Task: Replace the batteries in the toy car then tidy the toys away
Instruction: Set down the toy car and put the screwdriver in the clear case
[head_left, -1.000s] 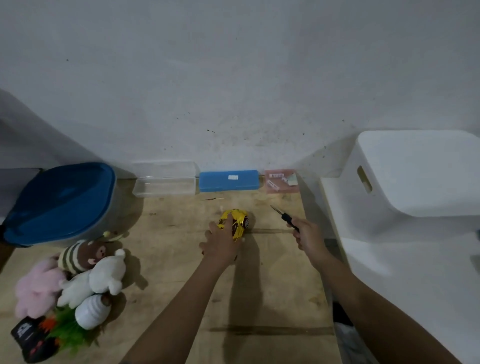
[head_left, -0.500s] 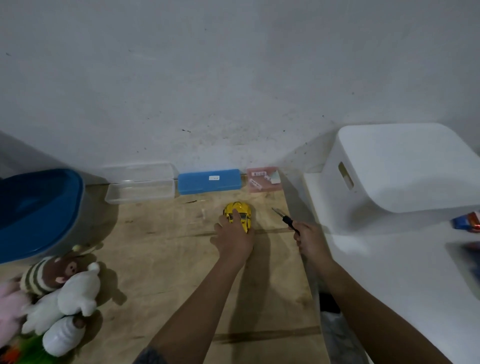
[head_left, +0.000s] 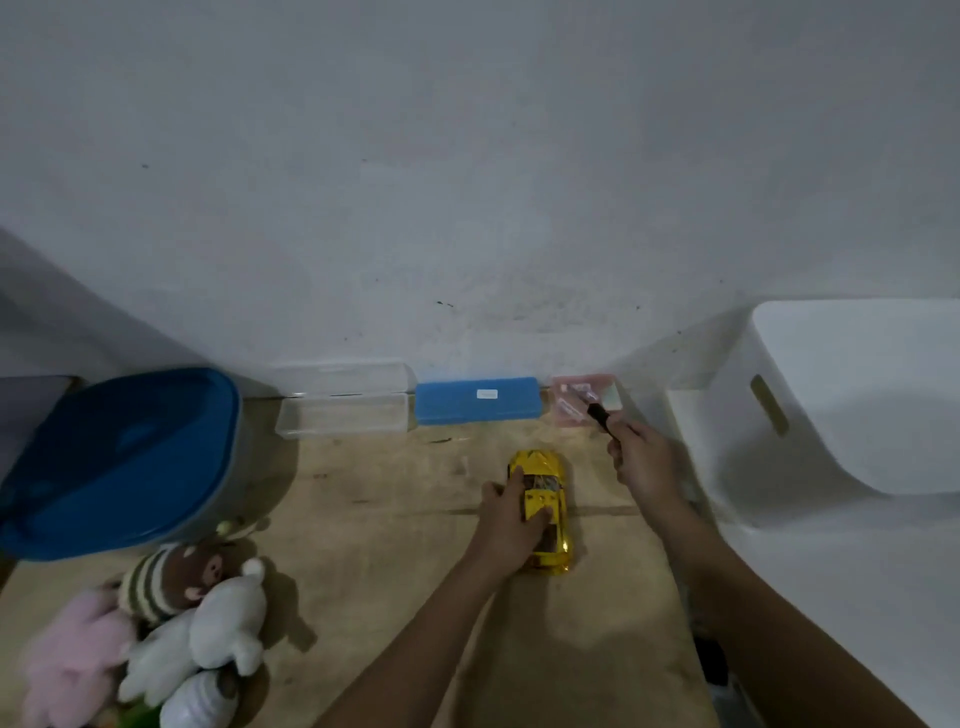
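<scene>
Left hand (head_left: 511, 514) is gripping the toy car (head_left: 543, 499).
Right hand (head_left: 641, 462), beyond the car, is clutching the screwdriver (head_left: 602, 418); car likely needs bracing firmly.

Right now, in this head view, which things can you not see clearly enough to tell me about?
Head view only:
- Toy car: the left hand holding it covers its left side; no battery cover can be made out.
- Screwdriver tip: blurred against the pink packet, beyond the right hand.
- Blue case label: too small to read.
- Plush toys: cut off by the lower left edge.
- Blue-lidded bin: lid hides its contents.
</scene>
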